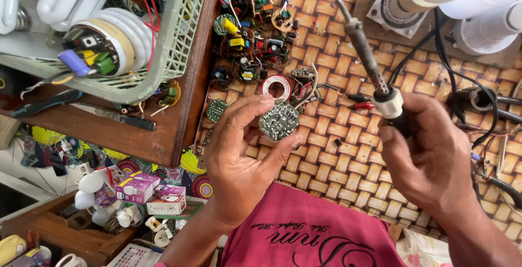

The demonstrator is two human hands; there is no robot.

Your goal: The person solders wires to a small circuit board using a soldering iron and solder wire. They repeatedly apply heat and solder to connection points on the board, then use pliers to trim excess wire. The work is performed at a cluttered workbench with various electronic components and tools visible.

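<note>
My left hand [239, 153] pinches a small round green circuit board [279, 120] between thumb and fingers, solder side toward me, above the woven mat [331, 153]. My right hand [429, 158] grips a soldering iron [370, 66] by its black handle and white collar. Its dark metal tip points up and left, away from the board and clear of it.
A heap of circuit boards and loose components [255, 33] with a red-and-white solder reel [275, 85] lies on the mat. A green mesh basket [168, 49] with lamp parts sits on a wooden box at left. White lamp bases [473, 6] and black cables [478, 104] are at right. Small boxes [147, 191] lie below.
</note>
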